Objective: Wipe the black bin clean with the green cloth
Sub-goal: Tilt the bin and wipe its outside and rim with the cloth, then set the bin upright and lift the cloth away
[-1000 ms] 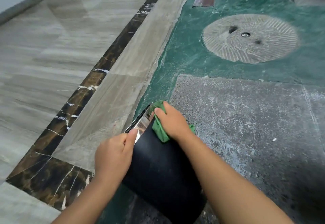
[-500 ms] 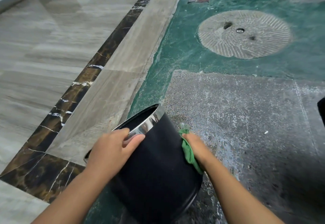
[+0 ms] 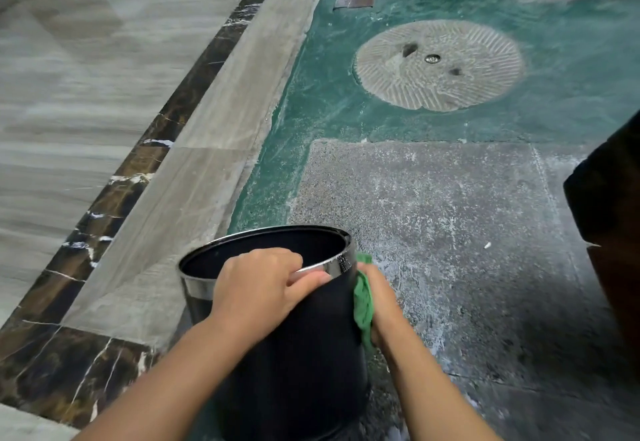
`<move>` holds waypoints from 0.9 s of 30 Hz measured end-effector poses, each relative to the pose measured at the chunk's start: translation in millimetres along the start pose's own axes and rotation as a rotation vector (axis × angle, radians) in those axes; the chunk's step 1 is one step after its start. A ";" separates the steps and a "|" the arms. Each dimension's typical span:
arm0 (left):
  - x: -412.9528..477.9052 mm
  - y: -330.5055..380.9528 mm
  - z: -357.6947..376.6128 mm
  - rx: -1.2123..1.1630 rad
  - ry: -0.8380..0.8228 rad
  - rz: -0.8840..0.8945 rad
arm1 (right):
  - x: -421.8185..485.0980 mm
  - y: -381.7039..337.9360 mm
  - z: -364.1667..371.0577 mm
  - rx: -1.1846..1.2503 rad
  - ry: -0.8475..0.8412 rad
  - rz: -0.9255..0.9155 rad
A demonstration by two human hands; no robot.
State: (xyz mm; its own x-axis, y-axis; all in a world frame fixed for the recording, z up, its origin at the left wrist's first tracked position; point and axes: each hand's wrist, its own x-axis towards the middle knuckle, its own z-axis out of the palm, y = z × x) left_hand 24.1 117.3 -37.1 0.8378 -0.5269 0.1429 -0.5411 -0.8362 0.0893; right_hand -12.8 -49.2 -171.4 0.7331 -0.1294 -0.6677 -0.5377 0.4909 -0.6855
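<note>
The black bin (image 3: 304, 364) with a chrome rim stands nearly upright on the floor, low in the middle of the head view, its mouth facing up and away. My left hand (image 3: 259, 288) grips the near rim, fingers hooked over the chrome band and thumb on the outside. My right hand (image 3: 381, 305) presses the bunched green cloth (image 3: 363, 302) against the bin's right outer wall just below the rim. Most of the cloth is hidden between palm and bin.
The bin stands on rough grey concrete (image 3: 450, 232) bordered by green painted floor (image 3: 329, 101). A round ribbed stone cover (image 3: 438, 64) lies ahead. Polished marble tiles (image 3: 86, 94) with a dark brown strip (image 3: 138, 170) run along the left. A dark object (image 3: 613, 232) intrudes at the right edge.
The bin has swung from lying tilted on its side to nearly upright. My right hand with the cloth has slid from the rim top down to the bin's right wall.
</note>
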 end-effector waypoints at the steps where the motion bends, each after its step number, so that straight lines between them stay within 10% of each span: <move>1: 1.4 3.7 -0.9 -0.010 0.011 0.028 | -0.3 -18.0 3.1 0.025 0.009 -0.054; 8: 36.6 42.8 -8.6 -0.200 0.192 0.176 | -19.4 -105.9 -27.7 0.020 0.179 -0.478; 17: 112.9 63.5 -4.4 -0.048 0.262 0.104 | -24.8 -26.8 -59.6 -0.344 0.657 -0.411; 27: 97.9 80.9 25.0 -0.157 0.068 0.165 | -33.1 -55.3 -66.7 0.163 0.271 -0.194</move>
State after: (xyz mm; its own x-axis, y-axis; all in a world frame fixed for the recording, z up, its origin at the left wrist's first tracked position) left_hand 64.1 -5.7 -40.5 0.7331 -0.6388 0.2335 -0.6794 -0.7028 0.2106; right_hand -35.1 -129.5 -130.7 0.6662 -0.4462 -0.5976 -0.3105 0.5626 -0.7662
